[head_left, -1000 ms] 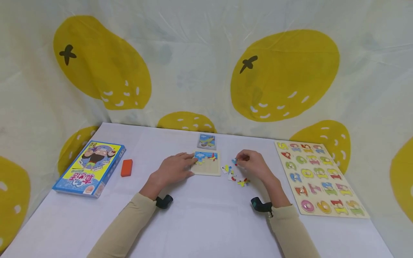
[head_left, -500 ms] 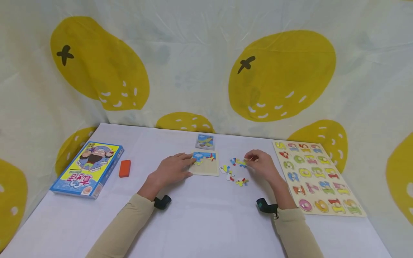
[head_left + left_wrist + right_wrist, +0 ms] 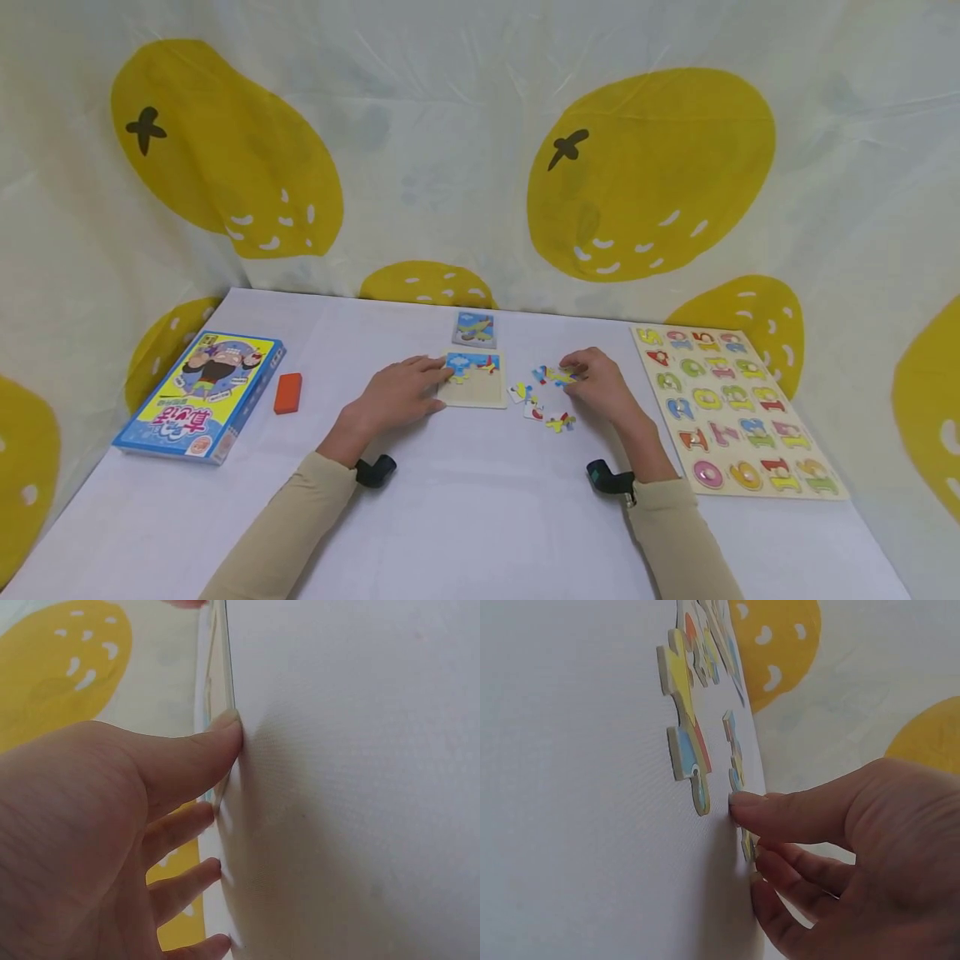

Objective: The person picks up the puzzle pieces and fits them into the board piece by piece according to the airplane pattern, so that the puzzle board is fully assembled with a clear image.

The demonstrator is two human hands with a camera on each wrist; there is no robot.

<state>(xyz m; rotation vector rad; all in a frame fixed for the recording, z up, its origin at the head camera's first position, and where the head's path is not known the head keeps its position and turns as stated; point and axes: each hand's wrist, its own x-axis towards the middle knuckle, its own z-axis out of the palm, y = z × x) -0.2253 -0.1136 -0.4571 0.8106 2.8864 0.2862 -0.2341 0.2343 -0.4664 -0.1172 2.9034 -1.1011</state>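
Observation:
My left hand point(image 3: 400, 392) rests at the left side of a small wooden jigsaw board point(image 3: 486, 393), its thumb point(image 3: 214, 746) against the near edge and the other fingers spread. Joined blue, yellow and red pieces fill the board's far part; bare wood shows nearer me. To the right, my right hand point(image 3: 606, 390) pinches a yellow-and-blue jigsaw piece point(image 3: 746, 846) low at the table, thumb on one side and curled fingers on the other. Its fingertips partly cover that piece. Several loose pieces point(image 3: 561, 423) lie between this hand and the board.
A small airplane picture point(image 3: 474, 330) lies just beyond the board. At the right is a large number puzzle board point(image 3: 738, 417). To the left are an orange-red block point(image 3: 287, 393) and a blue-and-yellow box point(image 3: 202, 396). A patterned cloth point(image 3: 435, 167) hangs behind the white table.
My right hand has left a blue-and-red piece, moved right to the yellow-and-blue piece and shifted slightly left again. The left hand stays at the board. The head view has turned slightly.

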